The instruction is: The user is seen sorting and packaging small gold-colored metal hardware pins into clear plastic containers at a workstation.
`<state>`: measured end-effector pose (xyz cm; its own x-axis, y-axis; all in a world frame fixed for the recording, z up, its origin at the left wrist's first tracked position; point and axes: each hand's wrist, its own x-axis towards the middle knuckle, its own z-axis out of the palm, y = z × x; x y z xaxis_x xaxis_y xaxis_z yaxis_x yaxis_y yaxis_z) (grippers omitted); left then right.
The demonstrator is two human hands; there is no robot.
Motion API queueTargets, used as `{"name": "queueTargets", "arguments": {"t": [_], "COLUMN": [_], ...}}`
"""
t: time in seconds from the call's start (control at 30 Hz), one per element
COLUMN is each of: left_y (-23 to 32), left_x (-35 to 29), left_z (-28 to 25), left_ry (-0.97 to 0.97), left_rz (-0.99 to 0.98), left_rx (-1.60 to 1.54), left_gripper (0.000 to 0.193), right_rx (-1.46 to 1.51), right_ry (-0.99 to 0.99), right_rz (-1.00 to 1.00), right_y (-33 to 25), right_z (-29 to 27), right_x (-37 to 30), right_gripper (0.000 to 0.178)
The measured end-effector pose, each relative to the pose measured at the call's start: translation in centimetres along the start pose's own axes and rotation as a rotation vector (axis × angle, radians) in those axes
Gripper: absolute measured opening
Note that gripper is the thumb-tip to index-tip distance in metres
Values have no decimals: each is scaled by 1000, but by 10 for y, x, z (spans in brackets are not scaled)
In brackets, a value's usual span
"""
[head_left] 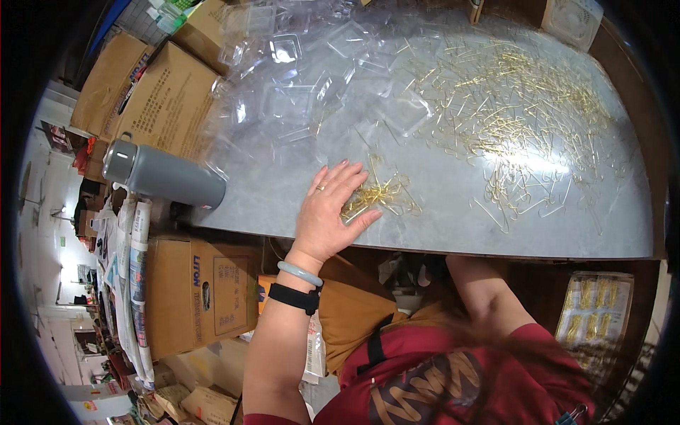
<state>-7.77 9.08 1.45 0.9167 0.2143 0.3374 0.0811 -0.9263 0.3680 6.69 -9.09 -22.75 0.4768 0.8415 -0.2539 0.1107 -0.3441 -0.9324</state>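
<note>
My left hand (pixel 329 209) lies over the table's near edge, fingers stretched out and thumb apart. Beside and partly under its fingers is a small tangled heap of thin gold wire hooks (pixel 384 195); nothing is gripped. A ring, a pale bangle and a black wristband are on that arm. My right forearm reaches below the tabletop, so the right hand is hidden. Across the right half of the table spreads a large scatter of similar gold wire hooks (pixel 520 106), some glaring under the light.
Clear plastic boxes (pixel 287 103) crowd the far left of the grey table (pixel 269 212). A grey bottle (pixel 170 173) lies at the left edge beside cardboard boxes (pixel 166 99). Low on the right, a tray (pixel 593 312) holds gold bundles. A white slotted box (pixel 572 21) stands far right.
</note>
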Motion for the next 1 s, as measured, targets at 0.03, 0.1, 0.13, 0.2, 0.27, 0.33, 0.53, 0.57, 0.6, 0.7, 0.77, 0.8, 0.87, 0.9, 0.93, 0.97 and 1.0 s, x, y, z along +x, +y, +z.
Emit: {"name": "queueTargets", "arguments": {"t": [0.03, 0.1, 0.13, 0.2, 0.27, 0.33, 0.53, 0.57, 0.6, 0.7, 0.77, 0.8, 0.87, 0.9, 0.93, 0.97, 1.0], "left_y": [0, -1, -1, -2, -4, -3, -6, -6, -6, -6, -6, -6, -5, -5, -4, -3, -3], "left_x": [-1, -5, -4, -3, -4, -3, -4, -4, -4, -4, -5, -5, -5, -5, -5, -5, -5], "left_z": [-1, -1, -1, -1, 0, 0, 3, 4, 5, 4, 4, 4, 4, 3, 3, 3, 3], "left_ry": [-13, -27, -29, 4, 15, 23, 55, 58, 62, 70, 71, 72, 70, 71, 69, 67, 63], "left_rz": [-9, -18, -12, 3, 23, 28, 39, 39, 38, 41, 44, 46, 44, 43, 46, 40, 34], "left_rx": [-11, -32, -36, -34, -23, -21, -19, -23, -23, -24, -22, -26, -24, -30, -34, -32, -30], "left_gripper": [58, 59, 59, 58, 56, 56, 54, 54, 54, 53, 52, 52, 52, 52, 52, 52, 52], "right_rx": [15, 43, 56, 80, 100, 117, 160, 168, 175, 201, 220, 229, 251, 262, 274, 288, 303], "right_ry": [11, 35, 47, 66, 80, 95, 138, 144, 150, 167, 181, 189, 207, 216, 225, 235, 245], "right_rz": [-5, -9, -7, 1, 12, 17, 25, 25, 25, 25, 27, 27, 29, 31, 33, 35, 39], "right_y": [-3, -5, -4, 0, 4, 7, 15, 16, 17, 20, 22, 24, 28, 31, 34, 37, 41], "right_z": [0, -1, 0, 1, 4, 4, 3, 3, 2, 1, -1, -3, -7, -10, -12, -15, -17], "right_x": [3, 6, 6, 3, -2, -4, -9, -9, -9, -10, -10, -11, -11, -12, -12, -13, -15], "right_gripper": [41, 41, 41, 41, 41, 40, 40, 39, 39, 39, 39, 39, 38, 38, 38, 38, 38]}}
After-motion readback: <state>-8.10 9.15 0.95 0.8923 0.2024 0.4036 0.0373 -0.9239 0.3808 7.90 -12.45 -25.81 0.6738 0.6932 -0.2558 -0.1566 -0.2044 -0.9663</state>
